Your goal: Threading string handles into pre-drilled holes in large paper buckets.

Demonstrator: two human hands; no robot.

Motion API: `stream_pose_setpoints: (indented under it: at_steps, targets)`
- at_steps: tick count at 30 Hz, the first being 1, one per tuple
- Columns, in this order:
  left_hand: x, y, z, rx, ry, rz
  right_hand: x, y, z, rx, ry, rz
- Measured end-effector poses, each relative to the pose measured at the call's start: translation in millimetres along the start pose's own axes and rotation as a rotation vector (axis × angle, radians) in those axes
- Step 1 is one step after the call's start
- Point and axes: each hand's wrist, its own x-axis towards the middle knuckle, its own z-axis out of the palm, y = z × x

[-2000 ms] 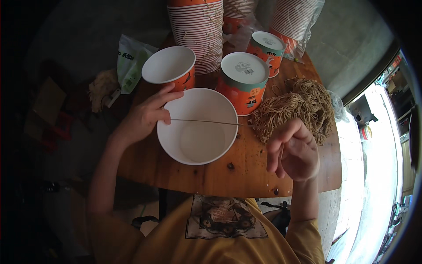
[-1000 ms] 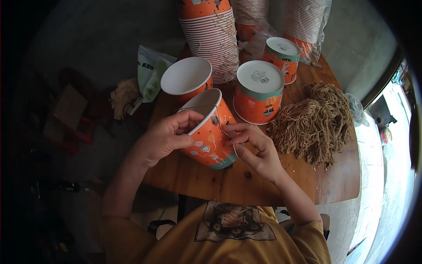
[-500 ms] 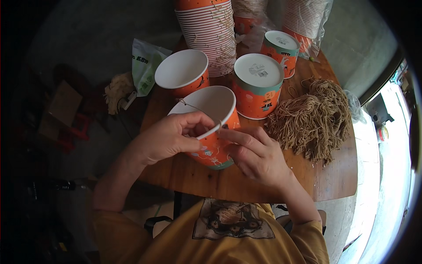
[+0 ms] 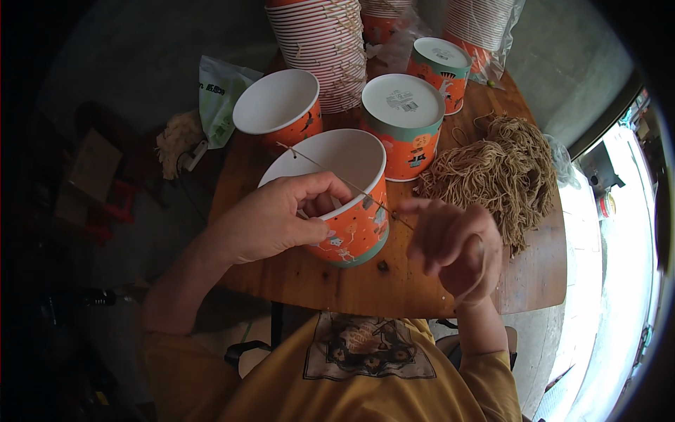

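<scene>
An orange paper bucket (image 4: 351,211) with a white inside stands tilted on the round wooden table (image 4: 337,281). My left hand (image 4: 281,218) grips its near rim and side. A thin brown string (image 4: 330,176) runs across the bucket's mouth and out through its right wall. My right hand (image 4: 453,243) is blurred just right of the bucket and pinches the string's free end.
A heap of brown strings (image 4: 492,172) lies at the right of the table. An open bucket (image 4: 278,105), two upturned buckets (image 4: 404,116) and tall stacks of buckets (image 4: 323,42) stand behind. A green and white bag (image 4: 218,98) hangs off the left edge.
The bucket went from flat on the table to lifted and tilted in both hands. Now my right hand has come off its side and drawn the string out to the right.
</scene>
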Motion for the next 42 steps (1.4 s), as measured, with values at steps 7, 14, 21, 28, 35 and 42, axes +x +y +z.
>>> stream_pose_setpoints:
  at_steps: [7,14,21,28,35,42]
  targets:
    - [0,0,2,0.049,-0.033,-0.013,-6,-16,3,-0.707,0.062,-0.035]
    - [4,2,8,0.012,-0.036,0.005,-4,12,8,-1.334,-0.091,-0.102]
    - [3,1,11,0.038,0.002,0.002,-8,10,16,-1.265,-0.037,-0.009]
    - [4,0,12,0.008,-0.001,0.023,-16,6,18,-1.141,-0.017,0.007]
    - [5,-1,14,0.034,-0.002,0.03,-19,7,19,-1.194,0.075,0.099]
    - [6,-2,16,0.062,-0.011,0.044,-15,8,17,-1.12,0.186,0.102]
